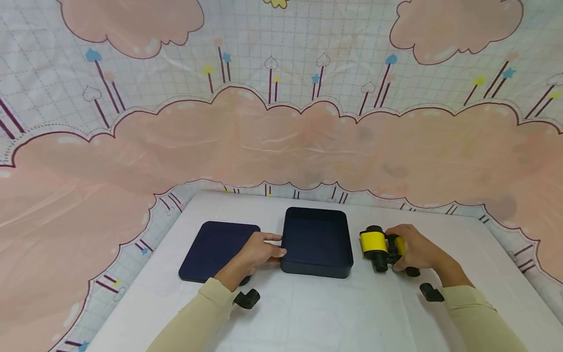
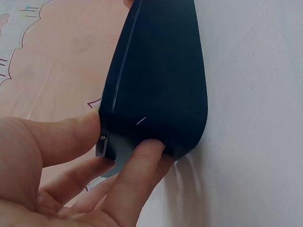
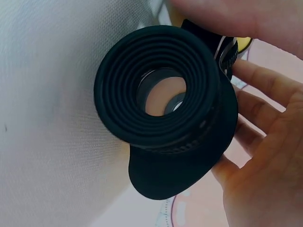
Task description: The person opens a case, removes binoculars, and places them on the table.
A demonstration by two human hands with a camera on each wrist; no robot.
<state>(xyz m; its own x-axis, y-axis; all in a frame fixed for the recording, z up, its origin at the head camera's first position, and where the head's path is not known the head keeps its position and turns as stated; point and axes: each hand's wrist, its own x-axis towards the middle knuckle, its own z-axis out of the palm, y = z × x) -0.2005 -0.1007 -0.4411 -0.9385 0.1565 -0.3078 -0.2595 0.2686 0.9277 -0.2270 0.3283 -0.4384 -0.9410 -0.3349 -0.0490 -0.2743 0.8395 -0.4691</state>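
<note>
A dark navy box (image 1: pixel 316 270) stands without its lid on the white surface, its hollow inside facing up. At its left side my left hand (image 1: pixel 257 252) holds the edge with thumb and fingertips. In the left wrist view, the left hand (image 2: pixel 71 175) has one fingertip against the dark box wall (image 2: pixel 158 71). To the right of the box, my right hand (image 1: pixel 413 249) grips black-and-yellow binoculars (image 1: pixel 374 241) by their right barrel. A black eyepiece (image 3: pixel 156 90) fills the right wrist view, with the fingers of the right hand (image 3: pixel 265 132) around the barrel behind it.
The flat navy lid (image 1: pixel 211 249) lies left of the box, partly under my left forearm. Patterned cloth (image 1: pixel 281 142) with clouds hangs behind the white-covered table (image 1: pixel 308 313). A black wrist camera (image 1: pixel 247 298) is by the left cuff, another (image 1: pixel 431 292) by the right.
</note>
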